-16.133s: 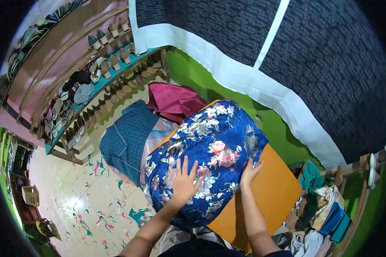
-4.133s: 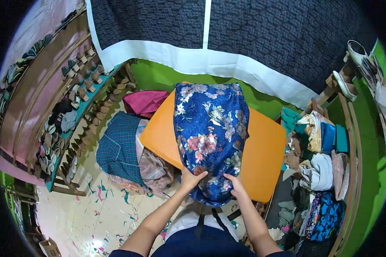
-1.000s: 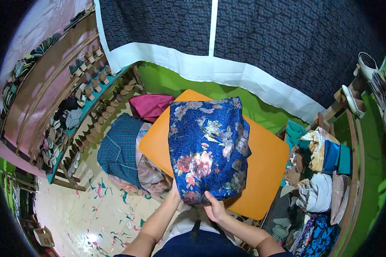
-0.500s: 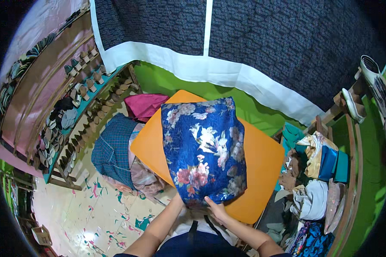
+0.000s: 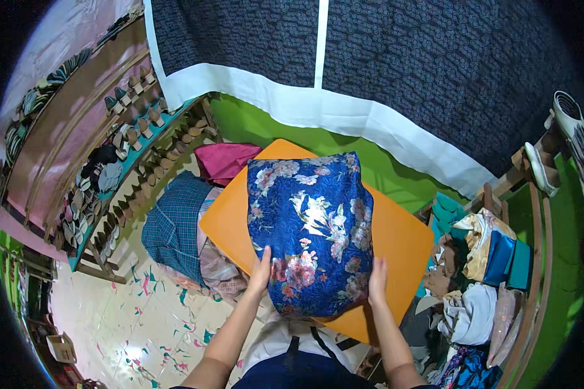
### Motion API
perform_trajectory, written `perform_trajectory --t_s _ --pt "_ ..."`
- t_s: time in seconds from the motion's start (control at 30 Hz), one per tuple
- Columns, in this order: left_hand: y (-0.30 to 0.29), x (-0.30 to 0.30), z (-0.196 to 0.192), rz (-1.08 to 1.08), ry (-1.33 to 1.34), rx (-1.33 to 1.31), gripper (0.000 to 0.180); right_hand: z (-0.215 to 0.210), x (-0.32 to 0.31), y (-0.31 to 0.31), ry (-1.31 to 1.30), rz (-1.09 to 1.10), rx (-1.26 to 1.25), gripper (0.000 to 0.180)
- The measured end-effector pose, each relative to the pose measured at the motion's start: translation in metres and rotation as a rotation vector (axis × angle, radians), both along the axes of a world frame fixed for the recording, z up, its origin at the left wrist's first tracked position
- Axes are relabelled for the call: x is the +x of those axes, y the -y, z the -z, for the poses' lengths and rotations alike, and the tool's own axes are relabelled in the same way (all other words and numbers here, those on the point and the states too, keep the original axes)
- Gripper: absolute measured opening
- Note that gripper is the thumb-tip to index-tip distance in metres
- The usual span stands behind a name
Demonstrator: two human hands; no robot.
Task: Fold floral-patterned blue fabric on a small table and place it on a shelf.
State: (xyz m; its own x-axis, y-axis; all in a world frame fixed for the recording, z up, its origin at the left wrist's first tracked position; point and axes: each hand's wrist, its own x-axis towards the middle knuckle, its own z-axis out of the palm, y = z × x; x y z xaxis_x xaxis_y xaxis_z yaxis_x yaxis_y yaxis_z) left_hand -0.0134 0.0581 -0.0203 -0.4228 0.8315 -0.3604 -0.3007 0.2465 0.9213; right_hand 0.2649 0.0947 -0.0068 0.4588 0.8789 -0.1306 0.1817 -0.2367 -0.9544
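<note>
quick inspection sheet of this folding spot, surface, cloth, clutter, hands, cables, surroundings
surface: orange table top, mostly covered by the cloth
job's things: blue floral cloth lying folded flat on the table
clutter: plaid blue cloth and magenta cloth piled at the table's left; mixed folded clothes on the right
grippers: left hand on the cloth's left edge, right hand on its right edge
cables: nothing seen
surroundings: dark patterned curtain with white border behind; green wall; shelf of small items left
</note>
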Motion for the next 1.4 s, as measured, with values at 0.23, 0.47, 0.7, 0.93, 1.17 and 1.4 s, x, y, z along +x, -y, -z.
perform_trajectory --t_s 0.23,0.47,0.7,0.93,1.17,1.4 --pt "0.004 0.007 0.015 -0.07 -0.449 0.019 0.053 0.023 0.001 -0.009 0.206 -0.356 -0.05 0.035" --pt "-0.015 0.026 -0.098 0.088 -1.341 0.136 0.051 -0.07 -0.036 -0.04 0.86 -0.419 0.262 0.049" --pt "-0.033 0.068 -0.055 0.347 -1.571 0.131 0.05 -0.044 -0.092 -0.038 1.024 -0.737 0.33 0.046" --pt "-0.035 0.071 -0.026 0.31 -1.586 0.164 0.048 -0.005 -0.088 -0.039 1.023 -0.755 0.319 0.044" --pt "-0.041 0.071 -0.015 0.301 -1.6 0.163 0.047 0.011 -0.089 -0.045 1.0 -0.76 0.297 0.044" --pt "-0.043 0.069 -0.005 0.288 -1.619 0.182 0.047 0.015 -0.09 -0.048 0.989 -0.74 0.303 0.043"
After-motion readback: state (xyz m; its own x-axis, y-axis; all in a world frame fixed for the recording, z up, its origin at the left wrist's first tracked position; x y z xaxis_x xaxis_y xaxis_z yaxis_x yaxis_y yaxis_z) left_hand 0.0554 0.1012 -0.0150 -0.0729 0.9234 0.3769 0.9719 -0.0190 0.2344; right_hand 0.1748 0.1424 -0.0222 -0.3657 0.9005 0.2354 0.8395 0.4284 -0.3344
